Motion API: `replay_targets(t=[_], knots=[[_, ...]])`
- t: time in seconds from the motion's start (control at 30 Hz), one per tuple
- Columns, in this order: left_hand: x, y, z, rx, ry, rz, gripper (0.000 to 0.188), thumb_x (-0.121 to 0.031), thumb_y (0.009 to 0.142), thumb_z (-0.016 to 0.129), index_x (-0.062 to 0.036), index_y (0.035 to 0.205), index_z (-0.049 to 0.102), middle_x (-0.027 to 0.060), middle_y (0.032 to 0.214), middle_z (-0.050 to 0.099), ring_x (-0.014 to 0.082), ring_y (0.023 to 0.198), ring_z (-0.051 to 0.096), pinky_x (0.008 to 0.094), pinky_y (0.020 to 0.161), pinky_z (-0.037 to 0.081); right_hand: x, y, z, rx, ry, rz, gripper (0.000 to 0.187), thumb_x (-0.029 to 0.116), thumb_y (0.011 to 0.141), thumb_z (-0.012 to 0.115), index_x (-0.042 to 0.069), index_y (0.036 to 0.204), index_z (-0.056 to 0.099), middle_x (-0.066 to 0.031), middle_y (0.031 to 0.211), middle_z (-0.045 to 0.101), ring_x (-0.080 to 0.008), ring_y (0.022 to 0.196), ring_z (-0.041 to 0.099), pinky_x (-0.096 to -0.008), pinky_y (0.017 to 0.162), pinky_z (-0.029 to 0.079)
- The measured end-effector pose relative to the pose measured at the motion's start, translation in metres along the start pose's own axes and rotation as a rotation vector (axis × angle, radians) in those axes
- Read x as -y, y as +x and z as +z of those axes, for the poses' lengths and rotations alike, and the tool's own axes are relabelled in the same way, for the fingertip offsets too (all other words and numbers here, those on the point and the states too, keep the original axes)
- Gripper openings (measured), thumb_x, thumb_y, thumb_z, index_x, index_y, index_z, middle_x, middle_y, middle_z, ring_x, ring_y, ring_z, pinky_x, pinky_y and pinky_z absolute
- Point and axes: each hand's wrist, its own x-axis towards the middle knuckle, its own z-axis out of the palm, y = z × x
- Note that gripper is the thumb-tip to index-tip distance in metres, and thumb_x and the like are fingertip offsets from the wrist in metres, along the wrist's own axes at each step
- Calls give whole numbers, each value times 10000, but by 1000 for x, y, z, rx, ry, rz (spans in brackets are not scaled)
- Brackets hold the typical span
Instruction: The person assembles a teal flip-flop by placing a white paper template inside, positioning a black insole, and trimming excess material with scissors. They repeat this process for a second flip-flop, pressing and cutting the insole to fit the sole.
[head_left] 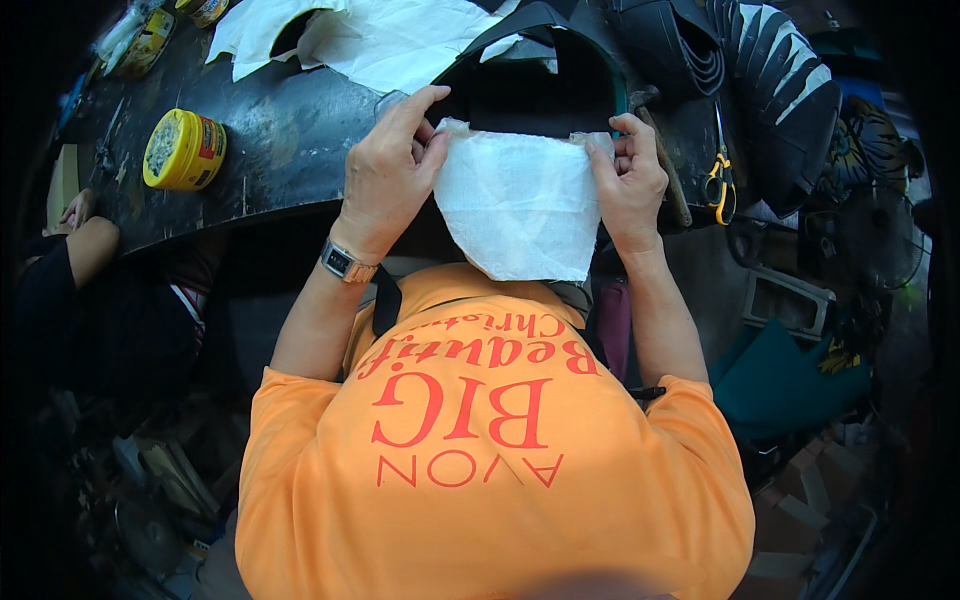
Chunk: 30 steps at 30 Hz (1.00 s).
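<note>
Between my two hands hangs a piece of thin white fabric [520, 210], with a straight upper edge and a rounded lower left side. My left hand [395, 160] pinches its upper left corner between thumb and fingers. The upper right corner is gripped by my right hand [632, 180]. The fabric hangs over the near edge of the dark worktable, above my lap. Just beyond it stands a curved black sheet piece [590, 50], bent into an arch, with a dark hollow inside.
A yellow tub [185, 150] stands at the table's left. White fabric sheets [390, 50] lie at the back. On the right are a wooden-handled tool [668, 165], yellow-handled scissors [722, 185], rolled black pieces [670, 45] and fanned black pieces [790, 110]. Another person's hand [78, 208] shows far left.
</note>
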Motion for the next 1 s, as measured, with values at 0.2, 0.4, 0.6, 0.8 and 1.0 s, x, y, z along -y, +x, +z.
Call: replay_targets(t=[0.2, 0.4, 0.6, 0.8, 1.0], knots=[[0, 2, -1, 6, 38, 12, 404, -39, 844, 737, -126, 1234, 677, 32, 821, 644, 152, 595, 591, 290, 585, 515, 1, 2, -2, 11, 17, 22, 351, 68, 907, 715, 26, 1232, 590, -77, 804, 643, -132, 648, 615, -261, 627, 519], [1, 1, 0, 20, 74, 34, 326, -38, 863, 722, -118, 1179, 711, 31, 792, 599, 132, 579, 544, 267, 572, 486, 1, 5, -2, 10, 39, 38, 330, 65, 901, 718, 15, 1202, 591, -74, 800, 637, -126, 663, 628, -256, 636, 521], [0, 2, -1, 25, 209, 114, 258, -91, 860, 723, -160, 1108, 726, 31, 855, 620, 203, 667, 648, 322, 628, 549, 3, 9, -3, 15, 23, 54, 304, 56, 886, 722, 10, 1161, 602, -68, 791, 631, -119, 655, 618, -250, 631, 513], [0, 3, -4, 128, 342, 242, 222, -113, 880, 719, -186, 1088, 748, 24, 871, 594, 211, 730, 664, 317, 635, 555, 3, 10, -3, 33, 48, 75, 255, 26, 878, 711, 14, 1115, 618, -49, 767, 612, -104, 637, 580, -243, 626, 496], [-2, 5, -6, 197, 389, 227, 253, -100, 872, 706, -188, 1106, 747, 34, 890, 587, 208, 741, 666, 311, 642, 561, -2, 10, 2, 14, -11, -76, 213, 4, 894, 688, 41, 1103, 679, -64, 788, 620, -145, 643, 605, -269, 630, 514]])
